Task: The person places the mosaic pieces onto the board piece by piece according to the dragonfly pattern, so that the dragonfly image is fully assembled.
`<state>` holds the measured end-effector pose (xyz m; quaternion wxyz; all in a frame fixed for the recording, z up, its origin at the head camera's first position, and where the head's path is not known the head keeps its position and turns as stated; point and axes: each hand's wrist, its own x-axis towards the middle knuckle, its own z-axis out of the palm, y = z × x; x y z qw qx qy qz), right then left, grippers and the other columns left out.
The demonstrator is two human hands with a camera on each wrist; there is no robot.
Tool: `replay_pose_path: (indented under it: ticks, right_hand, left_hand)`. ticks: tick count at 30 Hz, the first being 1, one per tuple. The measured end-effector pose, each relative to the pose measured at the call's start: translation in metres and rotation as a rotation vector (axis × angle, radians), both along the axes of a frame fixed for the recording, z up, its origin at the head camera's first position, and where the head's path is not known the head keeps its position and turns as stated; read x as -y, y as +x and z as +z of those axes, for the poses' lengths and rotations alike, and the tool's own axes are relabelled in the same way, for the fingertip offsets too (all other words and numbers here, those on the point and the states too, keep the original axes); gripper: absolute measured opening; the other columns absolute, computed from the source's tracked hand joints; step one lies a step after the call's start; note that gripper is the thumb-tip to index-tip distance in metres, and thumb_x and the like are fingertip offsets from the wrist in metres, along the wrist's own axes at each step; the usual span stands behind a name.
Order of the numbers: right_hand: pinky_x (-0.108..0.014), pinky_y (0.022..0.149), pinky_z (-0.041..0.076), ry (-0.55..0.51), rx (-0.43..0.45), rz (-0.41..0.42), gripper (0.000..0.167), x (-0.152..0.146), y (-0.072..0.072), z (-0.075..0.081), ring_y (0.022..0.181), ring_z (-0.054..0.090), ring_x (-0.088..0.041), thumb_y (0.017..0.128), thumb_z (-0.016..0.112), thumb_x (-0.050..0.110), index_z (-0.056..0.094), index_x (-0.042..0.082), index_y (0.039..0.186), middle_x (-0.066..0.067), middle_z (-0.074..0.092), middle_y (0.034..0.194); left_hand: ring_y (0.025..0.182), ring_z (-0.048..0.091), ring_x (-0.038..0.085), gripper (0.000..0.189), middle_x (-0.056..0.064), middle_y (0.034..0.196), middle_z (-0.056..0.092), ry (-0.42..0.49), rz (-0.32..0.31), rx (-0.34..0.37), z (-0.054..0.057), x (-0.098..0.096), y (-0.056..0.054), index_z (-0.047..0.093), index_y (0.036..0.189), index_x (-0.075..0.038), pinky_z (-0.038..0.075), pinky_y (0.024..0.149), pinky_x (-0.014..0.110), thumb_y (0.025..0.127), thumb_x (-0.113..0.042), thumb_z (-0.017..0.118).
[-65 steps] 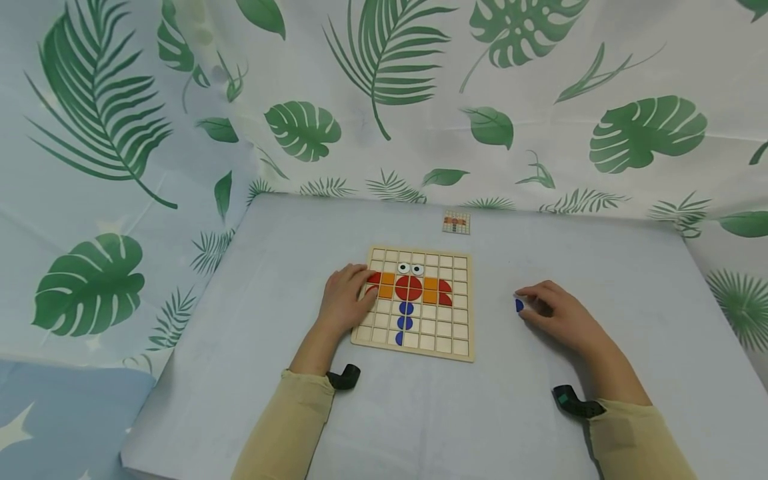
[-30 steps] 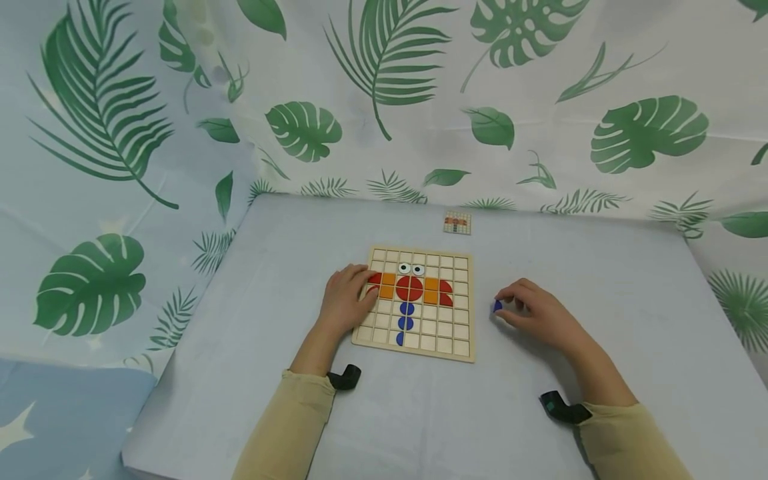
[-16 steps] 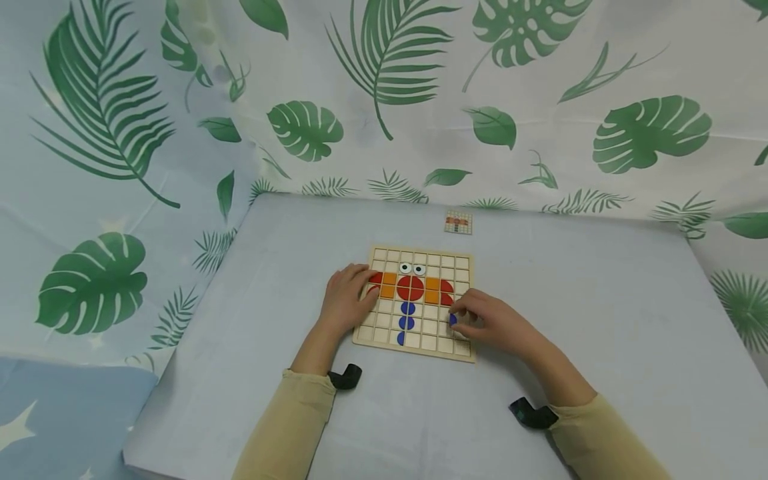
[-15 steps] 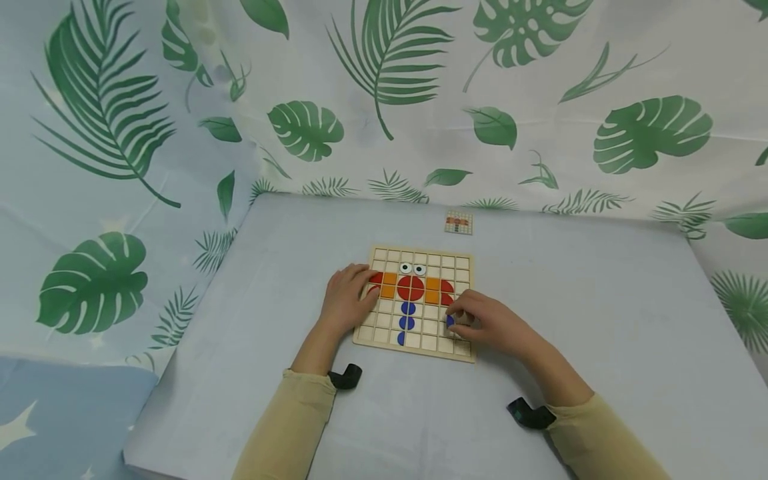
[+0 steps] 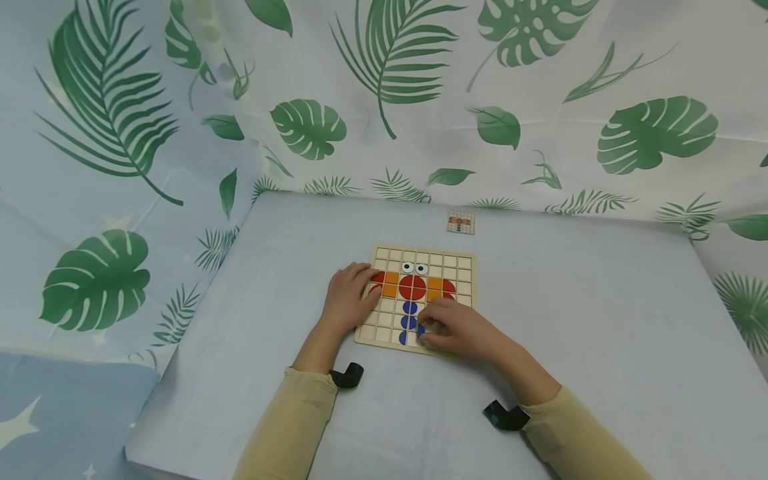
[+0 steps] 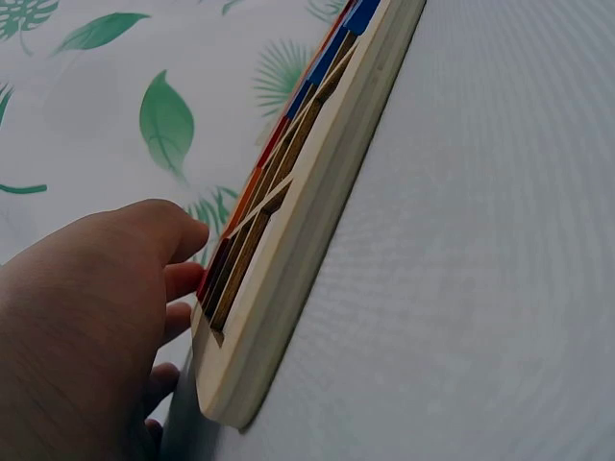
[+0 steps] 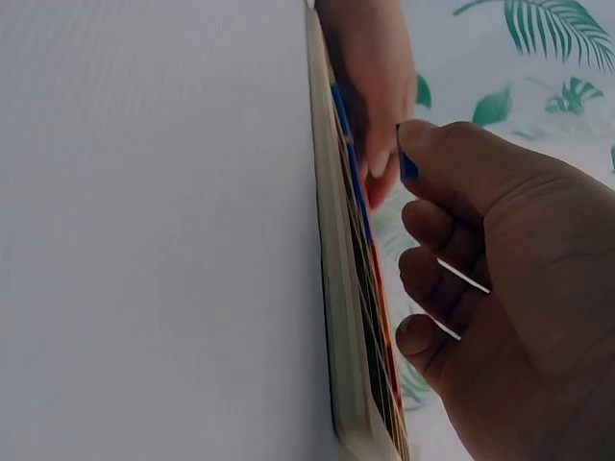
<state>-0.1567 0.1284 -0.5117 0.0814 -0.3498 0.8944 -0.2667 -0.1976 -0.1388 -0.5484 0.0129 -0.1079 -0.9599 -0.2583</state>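
Observation:
A square wooden grid board (image 5: pixel 449 262) lies on the table with coloured tiles in its cells. My left hand (image 5: pixel 346 298) rests at its left edge, fingertips over the red tiles (image 5: pixel 377 276) there; the left wrist view shows loosely bent fingers at the board's side. Between thumb and fingers my right hand (image 5: pixel 465 328) pinches a small blue tile (image 7: pixel 408 168), held above the lower middle of the board. Just left of it, a column of blue rounded tiles (image 5: pixel 409 321) runs below a red circle (image 5: pixel 412 288). The right hand covers the board's lower right cells.
Orange tiles (image 5: pixel 391 285) flank the red circle, and two eye tiles (image 5: pixel 415 268) sit above it. A small pattern card (image 5: pixel 461 222) lies behind the board. Leaf-printed cloth (image 5: pixel 414 133) hangs behind and left of the white-covered table (image 5: pixel 576 293).
My right hand has moved left with the blue tile, from the table on the right to over the board beside the blue column. My left hand has stayed at the board's left edge.

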Motion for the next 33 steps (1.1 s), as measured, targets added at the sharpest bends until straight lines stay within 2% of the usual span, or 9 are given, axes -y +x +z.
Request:
replay_pose_path:
  ticks: [7, 23, 33]
  right_hand:
    - [-0.019, 0.067, 0.045, -0.013, -0.031, 0.038, 0.023, 0.011, 0.002, -0.004, 0.077, 0.049, -0.004, 0.088, 0.074, 0.035, 0.068, 0.022, 0.106, 0.011, 0.057, 0.089]
    - [-0.023, 0.070, 0.047, 0.055, -0.165, 0.051, 0.024, 0.016, 0.002, -0.015, 0.078, 0.049, -0.004, 0.086, 0.075, 0.039, 0.070, 0.024, 0.104, 0.013, 0.060, 0.092]
    - [-0.023, 0.070, 0.048, 0.037, -0.157, 0.044, 0.023, 0.016, 0.003, -0.016, 0.078, 0.049, -0.004, 0.086, 0.076, 0.038, 0.069, 0.024, 0.103, 0.013, 0.059, 0.091]
  left_hand:
    - [0.143, 0.038, 0.024, 0.044, 0.002, 0.147, 0.050, 0.003, 0.001, -0.022, -0.003, 0.000, -0.001, 0.059, 0.137, -0.021, 0.024, 0.123, 0.051, 0.098, -0.040, 0.054]
    - [0.143, 0.038, 0.024, 0.044, 0.002, 0.147, 0.050, 0.005, 0.001, -0.027, 0.000, 0.001, -0.001, 0.059, 0.137, -0.021, 0.024, 0.123, 0.052, 0.097, -0.039, 0.054]
    - [0.143, 0.038, 0.025, 0.043, 0.003, 0.147, 0.051, 0.008, 0.005, -0.026, 0.000, 0.000, -0.001, 0.060, 0.136, -0.021, 0.024, 0.123, 0.052, 0.097, -0.038, 0.055]
